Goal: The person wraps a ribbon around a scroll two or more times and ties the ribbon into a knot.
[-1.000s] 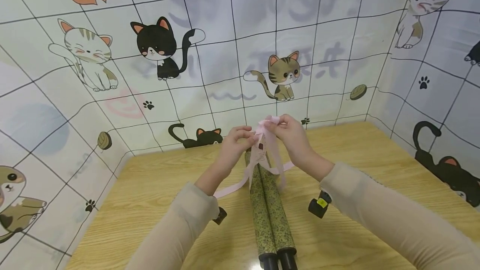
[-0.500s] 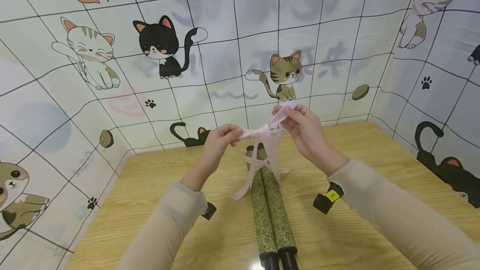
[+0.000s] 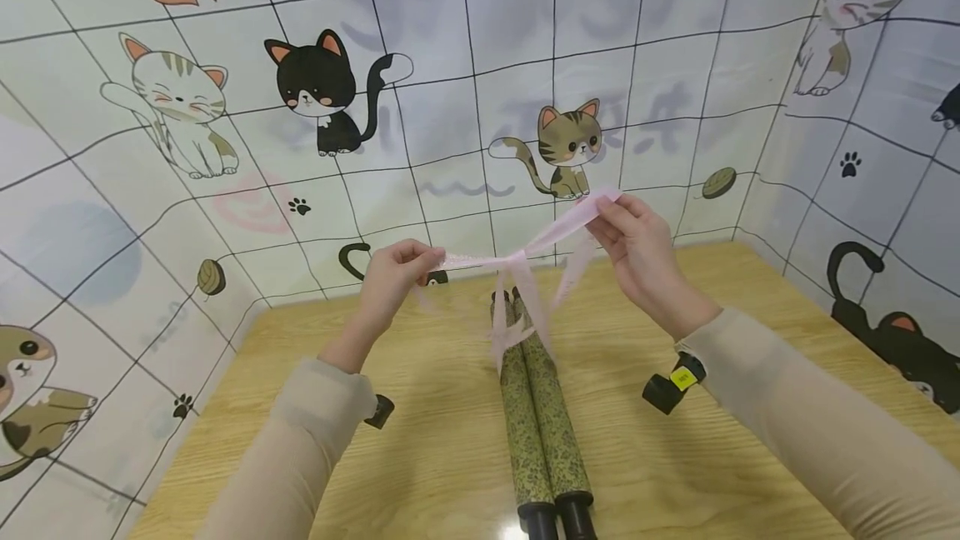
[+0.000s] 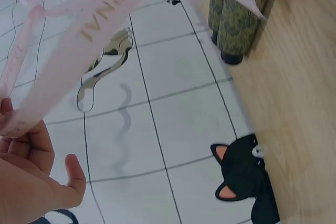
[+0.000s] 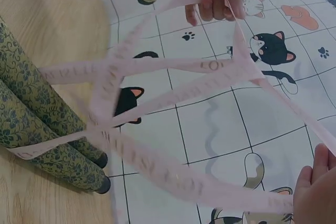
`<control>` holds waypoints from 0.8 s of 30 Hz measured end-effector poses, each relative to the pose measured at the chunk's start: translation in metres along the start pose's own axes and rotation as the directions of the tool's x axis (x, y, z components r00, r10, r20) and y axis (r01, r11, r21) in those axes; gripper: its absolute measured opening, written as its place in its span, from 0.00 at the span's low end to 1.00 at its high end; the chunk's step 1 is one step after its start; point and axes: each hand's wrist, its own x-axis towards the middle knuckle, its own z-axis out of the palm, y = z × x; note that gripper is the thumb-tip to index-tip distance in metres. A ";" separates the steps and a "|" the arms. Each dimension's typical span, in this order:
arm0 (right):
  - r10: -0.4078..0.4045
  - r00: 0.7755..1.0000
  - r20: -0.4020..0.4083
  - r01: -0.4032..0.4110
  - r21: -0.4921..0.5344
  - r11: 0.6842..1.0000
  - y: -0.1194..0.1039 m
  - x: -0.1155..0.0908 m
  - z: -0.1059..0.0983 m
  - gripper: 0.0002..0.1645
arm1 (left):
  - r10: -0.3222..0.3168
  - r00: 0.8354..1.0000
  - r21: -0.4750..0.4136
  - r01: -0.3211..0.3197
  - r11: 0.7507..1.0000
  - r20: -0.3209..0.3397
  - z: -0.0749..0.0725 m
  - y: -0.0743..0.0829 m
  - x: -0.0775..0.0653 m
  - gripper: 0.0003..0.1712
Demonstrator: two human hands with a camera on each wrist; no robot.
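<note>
A pink ribbon with gold lettering is stretched between my hands above the table. My left hand pinches one strand between thumb and fingers, and my right hand pinches another, held higher. The strands meet in a crossing midway, and further lengths hang from it. These run down round a pair of green floral-patterned scrolls, which lie side by side with black end knobs. In the right wrist view the ribbon passes around the far part of the scrolls. A loose tail also hangs below my right hand.
The scrolls lie on a light wooden table. Behind it and at both sides stand white gridded walls printed with cartoon cats. Black cameras are strapped at both wrists.
My hands have drawn apart, left hand leftward and right hand up and rightward. The ribbon between them has pulled out into a long taut line, while the scrolls have stayed put.
</note>
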 end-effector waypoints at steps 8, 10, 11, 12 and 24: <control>-0.017 0.996 -0.088 0.016 -0.021 1.000 -0.010 0.003 -0.010 0.08 | -0.009 0.999 0.191 0.002 0.982 0.037 -0.031 0.006 0.005 0.22; -0.019 0.993 -0.112 0.017 -0.019 1.000 -0.011 0.003 -0.014 0.08 | -0.009 0.998 0.227 -0.005 0.974 0.062 -0.038 0.005 0.006 0.23; -0.022 0.992 -0.125 0.019 -0.023 1.000 -0.012 0.003 -0.016 0.07 | -0.009 0.998 0.241 -0.008 0.970 0.069 -0.041 0.003 0.007 0.22; -0.029 0.990 -0.140 0.024 -0.039 0.999 -0.013 0.003 -0.018 0.07 | -0.007 0.997 0.260 -0.012 0.965 0.072 -0.044 0.002 0.008 0.22; -0.096 0.960 -0.264 0.041 -0.205 0.978 -0.018 -0.002 -0.053 0.07 | -0.036 0.999 0.347 0.037 0.937 -0.010 -0.060 -0.021 0.008 0.22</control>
